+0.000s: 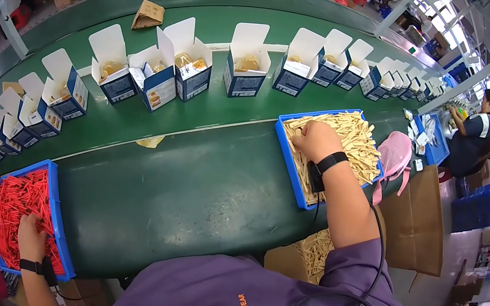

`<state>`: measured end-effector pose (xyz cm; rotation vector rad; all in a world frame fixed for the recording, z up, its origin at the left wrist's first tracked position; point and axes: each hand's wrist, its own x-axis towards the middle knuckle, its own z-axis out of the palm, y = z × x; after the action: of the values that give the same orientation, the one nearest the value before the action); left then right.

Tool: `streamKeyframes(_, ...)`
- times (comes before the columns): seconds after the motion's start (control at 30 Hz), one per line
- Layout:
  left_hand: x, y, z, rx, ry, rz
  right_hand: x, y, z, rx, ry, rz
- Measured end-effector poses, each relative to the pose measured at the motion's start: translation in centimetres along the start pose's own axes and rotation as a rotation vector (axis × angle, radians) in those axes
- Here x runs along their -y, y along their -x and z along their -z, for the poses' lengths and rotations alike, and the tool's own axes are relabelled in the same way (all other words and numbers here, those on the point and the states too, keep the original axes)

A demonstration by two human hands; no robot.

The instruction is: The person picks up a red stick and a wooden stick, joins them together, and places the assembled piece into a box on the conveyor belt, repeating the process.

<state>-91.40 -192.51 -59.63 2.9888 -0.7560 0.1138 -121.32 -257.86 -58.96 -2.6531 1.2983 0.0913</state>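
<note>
My right hand (pixel 315 140) reaches into a blue tray (pixel 289 157) full of pale yellow sticks (pixel 360 143), fingers curled down among them; whether it grips any is hidden. My left hand (pixel 31 235) rests in another blue tray (pixel 62 245) filled with red sticks (pixel 12 205), fingers buried in the pile. Both wrists wear black bands with a cable. A row of open blue-and-white boxes (pixel 243 75) stands on the green conveyor belt (pixel 189 176) beyond both trays, each with yellowish contents.
A brown flat carton (pixel 148 15) lies on the far belt. A pink bag (pixel 397 156) and open cardboard box (pixel 418 221) sit to my right. Another person (pixel 474 136) sits further along the line by a blue tray.
</note>
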Motion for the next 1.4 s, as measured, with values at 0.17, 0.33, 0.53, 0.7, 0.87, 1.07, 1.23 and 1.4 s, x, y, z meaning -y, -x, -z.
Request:
streamKeyframes(0.17, 2.2, -0.8, -0.3, 0.033, 0.003, -0.103, -0.3, -1.1, -0.2, -0.107, 0.045, 0.004)
streamKeyframes(0.33, 3.1, -1.6, 0.2, 0.031, 0.03, -0.201, -1.8, -1.4, -1.4, -0.156, 0.001, 0.011)
streamKeyframes(0.53, 1.1, -0.4, 2.9, -0.224, 0.16, -0.238, -1.2, -1.4, -1.1, -0.102, 0.031, 0.113)
streamKeyframes(0.7, -2.1, 0.3, 4.5, -0.269, 0.159, -0.055, -4.0, -1.6, -1.4, -0.138, 0.027, 0.159)
streamKeyframes(0.87, -8.6, 1.1, 7.2, -0.399, 0.442, 0.129, -2.9, -0.3, 0.0, -0.291, -0.151, 0.117)
streamKeyframes(1.07, -19.4, 0.0, 6.0, -0.099, 1.205, 0.06, -2.2, -1.4, -0.4, -0.077, -0.04, 0.134)
streamKeyframes(1.23, -29.8, -4.2, -0.1, 0.303, 1.523, -0.051, -3.5, -1.3, -0.5, -0.005, -0.02, 0.047)
streamKeyframes(1.4, -35.1, -5.7, -5.6, 0.502, 1.729, 0.021, -4.3, -1.5, -1.2, -0.171, -0.096, 0.132)
